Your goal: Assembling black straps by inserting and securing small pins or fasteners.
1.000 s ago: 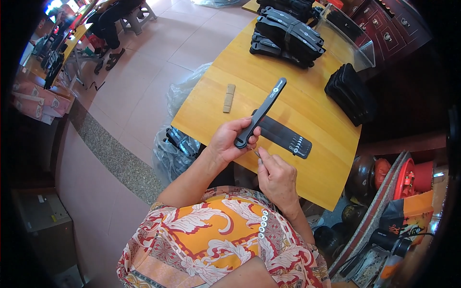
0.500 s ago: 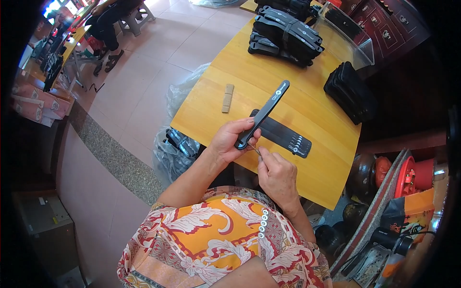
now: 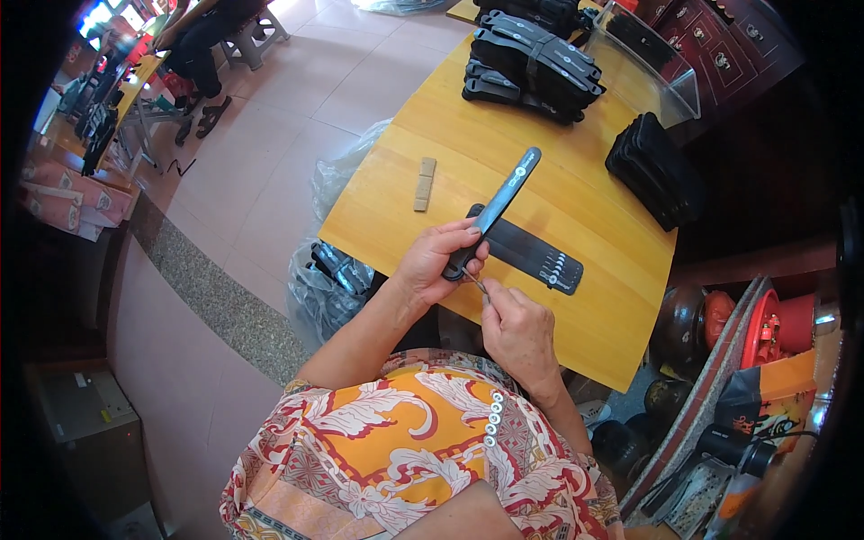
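Closed around the lower end of a long black strip (image 3: pixel 511 186) with white printing, my left hand (image 3: pixel 430 259) holds it slanting up and away over the table's near edge. My right hand (image 3: pixel 520 331) pinches a thin metal tool (image 3: pixel 477 282), its tip at the strip's lower end; the fingers hide most of the tool, so its exact kind cannot be told. Behind the strip, a flat black panel (image 3: pixel 526 252) with a row of white marks lies on the yellow table (image 3: pixel 612 301). A small brown folded strip (image 3: pixel 424 185) lies to its left.
Banded stacks of black strips (image 3: pixel 531 67) stand at the table's far end, beside a clear plastic bin (image 3: pixel 643 63). A black stack (image 3: pixel 657 171) sits at the right edge. Plastic bags (image 3: pixel 328 292) lie left of the table. Another person (image 3: pixel 202 40) sits far left.
The strip has tilted slightly in my left hand, its upper end shifting a little left. The tool's tip has moved slightly at the strip's lower end. Both hands keep their hold.
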The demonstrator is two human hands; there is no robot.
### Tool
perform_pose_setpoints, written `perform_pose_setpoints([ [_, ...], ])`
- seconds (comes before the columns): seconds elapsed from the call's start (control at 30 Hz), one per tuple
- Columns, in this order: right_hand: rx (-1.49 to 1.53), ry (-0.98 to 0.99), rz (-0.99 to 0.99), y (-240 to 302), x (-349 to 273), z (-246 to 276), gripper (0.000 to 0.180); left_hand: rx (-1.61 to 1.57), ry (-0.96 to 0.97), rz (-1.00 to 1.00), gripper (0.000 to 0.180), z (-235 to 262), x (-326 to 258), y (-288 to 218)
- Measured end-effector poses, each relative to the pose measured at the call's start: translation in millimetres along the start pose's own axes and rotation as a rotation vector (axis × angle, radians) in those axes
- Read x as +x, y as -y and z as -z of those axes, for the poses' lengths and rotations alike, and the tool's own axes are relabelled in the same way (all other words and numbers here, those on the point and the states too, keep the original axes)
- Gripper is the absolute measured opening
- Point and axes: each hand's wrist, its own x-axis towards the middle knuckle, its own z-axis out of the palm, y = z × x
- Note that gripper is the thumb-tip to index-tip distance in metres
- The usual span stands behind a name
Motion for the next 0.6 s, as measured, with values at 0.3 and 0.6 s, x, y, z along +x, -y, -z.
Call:
perform_pose_setpoints([
  [0.3,0.019,-0.003,-0.005,-0.7,-0.1,0.4,0.021,0.010,-0.028,-0.007,0.026,-1.9,-1.1,-0.3],
  [0.6,0.084,-0.012,-0.011,-1.8,-0.1,-2.9,0.018,0.033,-0.010,-0.039,0.023,0.0,-1.2,2.1],
])
